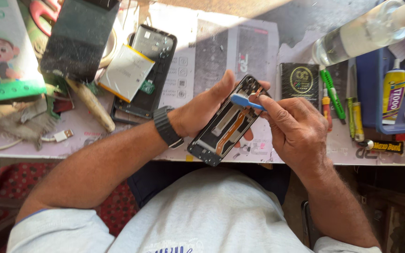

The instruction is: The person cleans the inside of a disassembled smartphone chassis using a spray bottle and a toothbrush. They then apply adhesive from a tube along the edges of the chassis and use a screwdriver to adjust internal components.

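Both hands work together: left hand (202, 110) curls closed around an opened phone frame (226, 124), while right hand (296, 129) pinches a blue pry tool (245, 101) against its upper end.

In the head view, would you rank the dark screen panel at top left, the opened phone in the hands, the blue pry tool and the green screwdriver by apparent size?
1. dark screen panel
2. opened phone, closer to the camera, so unsure against the panel
3. green screwdriver
4. blue pry tool, partly hidden by the right hand

At ten o'clock a second phone (153, 51) lies open, battery (126, 71) lifted; screwdrivers (332, 93) at two o'clock, glue tube (393, 96) beside them.
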